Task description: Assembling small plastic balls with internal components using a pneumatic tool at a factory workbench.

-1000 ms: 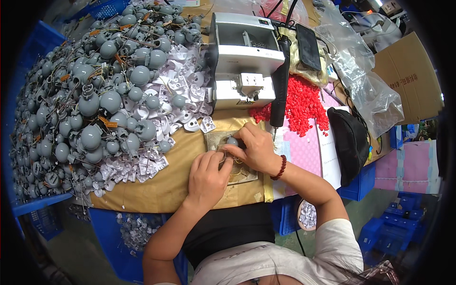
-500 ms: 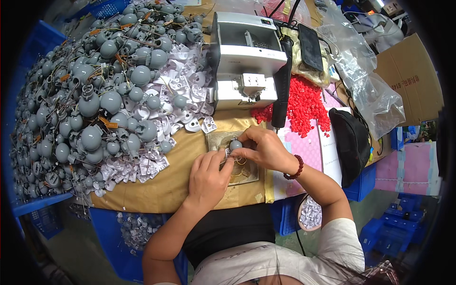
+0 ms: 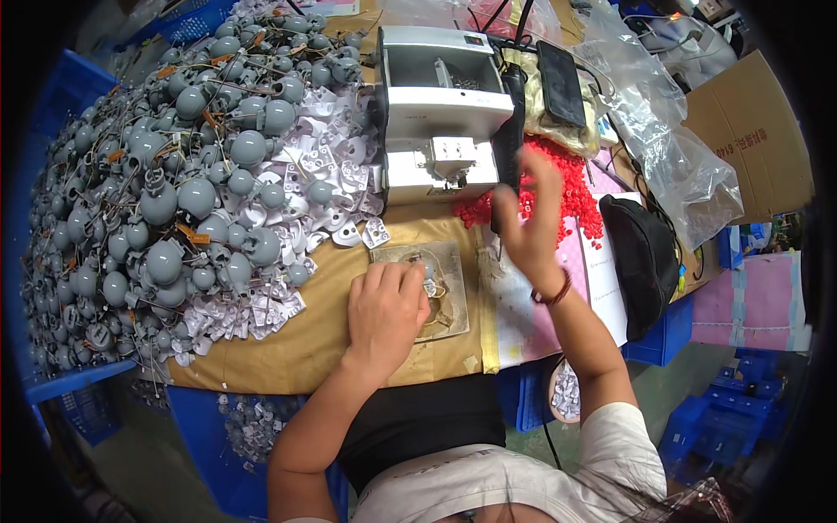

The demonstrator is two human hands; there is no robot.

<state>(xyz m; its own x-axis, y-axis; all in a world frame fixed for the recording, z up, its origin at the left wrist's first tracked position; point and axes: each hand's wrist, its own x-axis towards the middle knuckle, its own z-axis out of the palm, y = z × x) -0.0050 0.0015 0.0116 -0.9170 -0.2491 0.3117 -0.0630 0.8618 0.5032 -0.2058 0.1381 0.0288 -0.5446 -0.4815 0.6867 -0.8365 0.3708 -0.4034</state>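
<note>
My left hand (image 3: pixel 384 309) is closed, its fingertips holding a small grey ball-shaped part (image 3: pixel 428 271) on a square metal fixture plate (image 3: pixel 449 318). The fingers hide much of that part. Thin wire loops seem to lie just below it on the plate. My right hand (image 3: pixel 534 228) is raised beside the black electric screwdriver (image 3: pixel 513 91), thumb and fingers apart and slightly blurred. Behind both hands stands a white screw feeder (image 3: pixel 445 113) with an open top tray. Small red parts (image 3: pixel 562 187) lie heaped behind the right hand.
A large pile of grey ball-shaped parts with wires (image 3: pixel 196 198) covers the left side, with white plastic pieces (image 3: pixel 336 166) along it. To the right are a black pouch (image 3: pixel 641 261), a phone (image 3: pixel 562 84), clear plastic bags (image 3: pixel 645 113) and a cardboard box (image 3: pixel 750 144).
My right hand has let go of the grey ball part and moved up and right to the screwdriver, its fingers spreading. My left hand has stayed at the plate.
</note>
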